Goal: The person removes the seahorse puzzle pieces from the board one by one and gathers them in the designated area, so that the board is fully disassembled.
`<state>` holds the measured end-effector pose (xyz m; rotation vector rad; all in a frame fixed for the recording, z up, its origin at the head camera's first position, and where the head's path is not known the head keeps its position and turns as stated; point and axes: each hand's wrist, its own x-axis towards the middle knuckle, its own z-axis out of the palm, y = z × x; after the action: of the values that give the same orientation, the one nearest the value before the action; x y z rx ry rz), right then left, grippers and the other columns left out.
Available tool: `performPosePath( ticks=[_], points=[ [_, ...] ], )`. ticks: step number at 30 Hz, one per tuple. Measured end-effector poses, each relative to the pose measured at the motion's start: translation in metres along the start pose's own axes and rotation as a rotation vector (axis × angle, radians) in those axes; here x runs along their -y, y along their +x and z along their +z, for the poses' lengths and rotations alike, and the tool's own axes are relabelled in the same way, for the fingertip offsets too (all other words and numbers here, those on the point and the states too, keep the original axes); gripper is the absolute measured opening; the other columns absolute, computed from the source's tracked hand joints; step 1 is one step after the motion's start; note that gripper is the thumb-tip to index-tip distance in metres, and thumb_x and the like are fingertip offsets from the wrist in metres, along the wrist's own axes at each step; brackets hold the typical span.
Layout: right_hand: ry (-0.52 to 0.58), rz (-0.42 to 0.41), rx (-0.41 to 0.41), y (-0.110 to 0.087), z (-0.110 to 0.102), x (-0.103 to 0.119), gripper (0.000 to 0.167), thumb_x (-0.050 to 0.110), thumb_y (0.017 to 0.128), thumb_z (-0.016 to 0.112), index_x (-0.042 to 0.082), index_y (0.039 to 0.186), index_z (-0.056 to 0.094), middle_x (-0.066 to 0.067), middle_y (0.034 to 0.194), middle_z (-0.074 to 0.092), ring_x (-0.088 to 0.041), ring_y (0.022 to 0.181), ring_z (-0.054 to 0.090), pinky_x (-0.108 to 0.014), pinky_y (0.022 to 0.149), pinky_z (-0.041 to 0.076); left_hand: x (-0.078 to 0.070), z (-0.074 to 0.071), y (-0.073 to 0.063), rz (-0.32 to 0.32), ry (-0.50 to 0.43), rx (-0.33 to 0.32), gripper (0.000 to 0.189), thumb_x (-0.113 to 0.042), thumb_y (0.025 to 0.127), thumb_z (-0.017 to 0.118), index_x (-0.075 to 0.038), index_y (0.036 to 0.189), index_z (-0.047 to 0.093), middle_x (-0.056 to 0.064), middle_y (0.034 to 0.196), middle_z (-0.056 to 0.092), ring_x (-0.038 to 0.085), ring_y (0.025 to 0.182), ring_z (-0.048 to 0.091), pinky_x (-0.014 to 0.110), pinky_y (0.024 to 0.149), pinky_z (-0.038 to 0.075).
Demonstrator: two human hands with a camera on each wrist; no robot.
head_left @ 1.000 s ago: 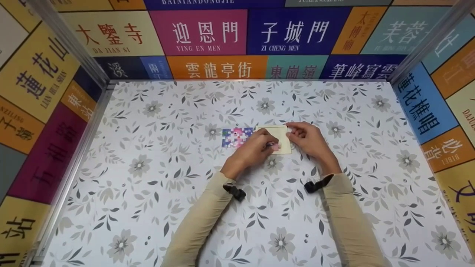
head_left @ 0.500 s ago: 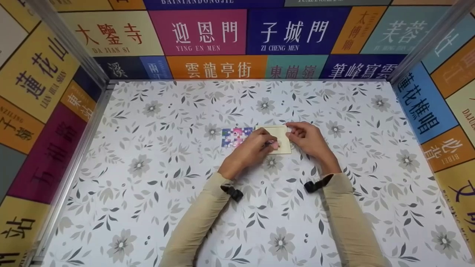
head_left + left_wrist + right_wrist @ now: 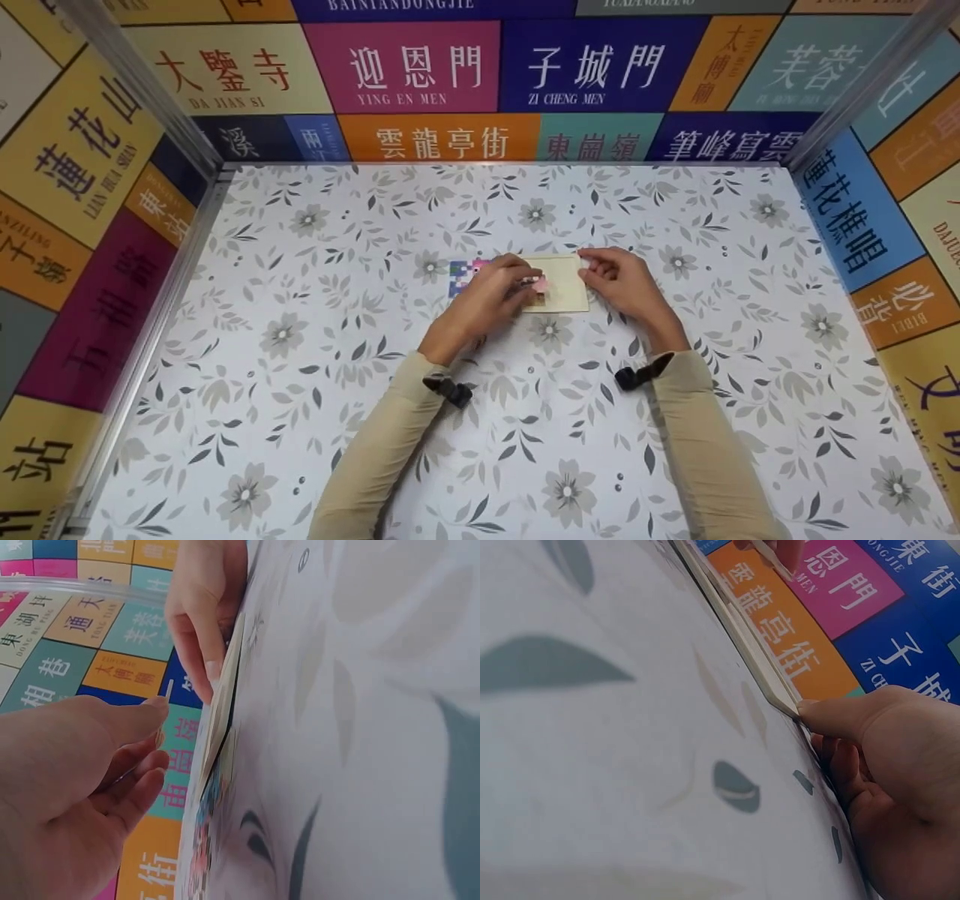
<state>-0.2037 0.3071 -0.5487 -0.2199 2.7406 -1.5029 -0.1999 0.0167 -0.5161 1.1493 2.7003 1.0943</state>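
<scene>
My left hand (image 3: 487, 296) pinches a jigsaw piece (image 3: 541, 284) between thumb and fingers, pink on its printed side, above the left part of a cream puzzle frame (image 3: 566, 286). Seen edge-on in the left wrist view, the held piece (image 3: 169, 688) is thin and apart from the frame. My right hand (image 3: 626, 281) grips the frame's right edge; in the right wrist view its thumb (image 3: 832, 716) presses the corner. Left of the frame lies a blue and pink jigsaw picture (image 3: 458, 280), partly hidden under my left hand.
The white table (image 3: 360, 450) has a grey leaf and flower print. Panels with coloured lettering (image 3: 405, 67) stand along the back and both sides. Black camera straps (image 3: 448, 391) sit on both wrists.
My left hand has moved left with the jigsaw piece, from over the middle of the frame to its left part, covering more of the jigsaw picture. My right hand stays put.
</scene>
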Motion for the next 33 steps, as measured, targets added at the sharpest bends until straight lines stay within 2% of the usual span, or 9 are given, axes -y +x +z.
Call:
performPosePath(
  ticks=[8,15,18,22,25,33],
  points=[
    [-0.002,0.003,-0.003,-0.002,0.001,0.002,0.039,0.013,0.102,0.075,0.003,0.139,0.072,-0.017,0.105,0.067,-0.013,0.085,0.058,-0.011,0.072,0.047,0.012,-0.013,-0.012,-0.002,-0.018,-0.027,0.033,-0.021,0.106,0.071,-0.006,0.136,0.075,0.011,0.128,0.072,0.026,0.12,0.068,0.04,0.105,0.057],
    [0.006,0.013,0.002,-0.003,0.001,0.004,0.039,0.014,0.103,0.076,0.003,0.14,0.072,-0.017,0.106,0.067,-0.014,0.087,0.058,-0.011,0.073,0.047,0.022,-0.021,-0.023,0.006,-0.015,-0.033,0.028,-0.015,0.105,0.071,-0.004,0.13,0.077,0.016,0.124,0.073,0.031,0.115,0.069,0.041,0.1,0.059],
    [0.006,0.012,0.006,-0.003,0.001,0.004,0.04,0.015,0.103,0.075,0.004,0.141,0.071,-0.018,0.108,0.068,-0.013,0.087,0.059,-0.011,0.074,0.048,0.026,-0.024,-0.029,-0.017,-0.012,-0.031,0.028,-0.014,0.104,0.073,-0.003,0.13,0.077,0.016,0.122,0.073,0.03,0.113,0.069,0.041,0.1,0.059],
    [0.005,0.013,0.01,-0.004,0.0,0.004,0.04,0.016,0.103,0.074,0.004,0.141,0.071,-0.018,0.109,0.068,-0.013,0.088,0.059,-0.011,0.075,0.048,0.031,-0.027,-0.036,-0.046,-0.018,-0.028,0.031,-0.016,0.103,0.074,-0.004,0.132,0.076,0.016,0.128,0.072,0.029,0.115,0.07,0.04,0.102,0.059],
    [0.008,0.014,0.009,-0.004,0.0,0.004,0.039,0.015,0.103,0.075,0.004,0.141,0.071,-0.017,0.108,0.069,-0.013,0.088,0.059,-0.011,0.075,0.048,0.033,-0.029,-0.042,-0.048,-0.024,-0.031,0.032,-0.017,0.103,0.075,-0.004,0.132,0.076,0.015,0.129,0.072,0.029,0.117,0.07,0.041,0.103,0.058],
    [0.006,0.01,0.004,-0.003,0.0,0.003,0.039,0.015,0.103,0.075,0.003,0.14,0.071,-0.018,0.107,0.068,-0.013,0.087,0.059,-0.011,0.073,0.048,0.039,-0.034,-0.05,-0.049,-0.035,-0.017,0.031,-0.019,0.102,0.077,-0.003,0.129,0.078,0.014,0.12,0.074,0.03,0.109,0.07,0.043,0.097,0.059]
  ],
)
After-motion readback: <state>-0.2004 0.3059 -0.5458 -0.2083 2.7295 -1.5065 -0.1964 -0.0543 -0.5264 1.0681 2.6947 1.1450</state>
